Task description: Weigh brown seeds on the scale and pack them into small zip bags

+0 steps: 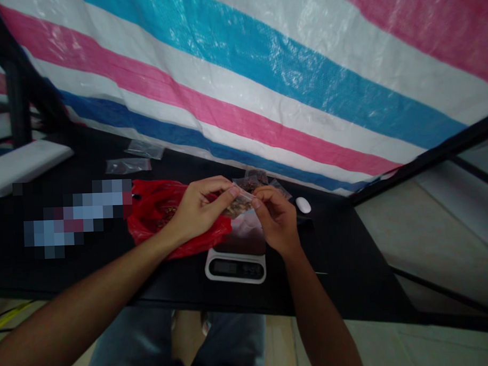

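Observation:
Between both hands hangs a small clear zip bag with brownish bits inside. My left hand pinches its top edge on the left, and my right hand pinches the same edge on the right. Below the bag stands a white kitchen scale with a dark display; its plate is partly covered by the hands and bag. An opened red plastic bag holding brown pieces lies left of the scale, partly behind my left hand and forearm. Several filled clear bags lie just beyond the hands.
Flat clear bags lie at the back left, near a white box-like object. A white oval object sits right of my right hand. Striped plastic sheeting rises behind the black table. A patch at left is blurred out.

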Tool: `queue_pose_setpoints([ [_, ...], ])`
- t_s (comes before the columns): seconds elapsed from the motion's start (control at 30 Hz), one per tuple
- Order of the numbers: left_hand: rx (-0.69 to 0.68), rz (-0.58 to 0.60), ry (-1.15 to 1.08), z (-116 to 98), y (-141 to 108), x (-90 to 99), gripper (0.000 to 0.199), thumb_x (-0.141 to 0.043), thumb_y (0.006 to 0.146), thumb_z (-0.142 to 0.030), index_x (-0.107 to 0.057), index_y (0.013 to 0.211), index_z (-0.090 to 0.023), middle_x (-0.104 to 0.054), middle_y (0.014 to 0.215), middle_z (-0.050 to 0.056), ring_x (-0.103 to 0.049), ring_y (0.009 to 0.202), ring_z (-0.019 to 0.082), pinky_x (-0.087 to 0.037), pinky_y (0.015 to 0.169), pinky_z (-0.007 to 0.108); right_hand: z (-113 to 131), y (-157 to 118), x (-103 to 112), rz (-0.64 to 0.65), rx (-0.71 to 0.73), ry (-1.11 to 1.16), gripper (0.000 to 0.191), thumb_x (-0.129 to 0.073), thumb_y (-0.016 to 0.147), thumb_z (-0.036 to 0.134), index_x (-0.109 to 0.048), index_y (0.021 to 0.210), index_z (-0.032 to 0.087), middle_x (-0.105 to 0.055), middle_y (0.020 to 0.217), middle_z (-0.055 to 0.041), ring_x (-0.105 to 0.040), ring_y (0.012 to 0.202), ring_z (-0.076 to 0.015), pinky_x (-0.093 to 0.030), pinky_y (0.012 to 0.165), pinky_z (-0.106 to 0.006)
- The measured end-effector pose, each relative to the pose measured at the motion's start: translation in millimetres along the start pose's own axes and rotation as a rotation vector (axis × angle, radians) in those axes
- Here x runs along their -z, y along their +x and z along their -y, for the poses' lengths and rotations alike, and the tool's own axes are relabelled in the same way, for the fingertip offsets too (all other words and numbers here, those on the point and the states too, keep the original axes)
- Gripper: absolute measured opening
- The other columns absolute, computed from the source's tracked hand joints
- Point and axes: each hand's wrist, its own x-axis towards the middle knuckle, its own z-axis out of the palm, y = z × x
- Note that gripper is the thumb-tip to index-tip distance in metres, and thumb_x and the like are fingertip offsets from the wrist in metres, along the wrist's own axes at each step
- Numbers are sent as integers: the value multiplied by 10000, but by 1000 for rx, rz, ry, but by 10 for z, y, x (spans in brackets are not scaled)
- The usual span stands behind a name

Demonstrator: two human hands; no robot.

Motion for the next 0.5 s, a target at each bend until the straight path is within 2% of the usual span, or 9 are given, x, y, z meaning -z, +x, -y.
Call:
queue_pose_setpoints([
  [0.13, 136, -10, -25, 29, 33, 1, 297, -643, 923, -413, -737, 802, -159, -718, 775, 26, -642, 726, 164, -511, 680, 258, 0, 29, 8, 13, -56, -59, 148, -620, 965, 293, -641, 846, 208, -637, 898, -20, -592, 817, -154, -461, 692, -281],
  [0.27, 182, -165, 64, 43, 125, 97, 307, -564, 925, -414, -720, 826, -169, -760, 873, 58, -673, 869, 202, -526, 775, 284, -138, 73, 78, -163, -145, -86, 157, -641, 954, 344, -679, 885, 208, -657, 837, -5, -601, 757, -147, -471, 687, -276],
  [0.37, 205, -201, 128, 58, 177, 183, 281, -556, 910, -392, -694, 805, -172, -749, 839, 53, -668, 816, 189, -515, 749, 278, -242, 95, 142, -279, -216, -52, 232, -634, 962, 430, -696, 950, 207, -700, 822, -15, -657, 748, -166, -521, 696, -292],
  [0.43, 199, -157, 197, 80, 182, 215, 284, -553, 912, -395, -687, 801, -171, -731, 799, 38, -659, 772, 179, -506, 739, 276, -281, 96, 166, -248, -217, -68, 268, -631, 964, 443, -719, 1063, 210, -763, 941, -55, -718, 864, -200, -562, 766, -319],
  [0.5, 181, -86, 301, 105, 167, 227, 316, -536, 929, -423, -691, 818, -171, -722, 785, 30, -654, 754, 179, -490, 719, 277, -305, 87, 179, -135, -200, -118, 341, -616, 976, 418, -703, 1242, 223, -786, 1128, -88, -737, 1024, -224, -576, 862, -346],
])
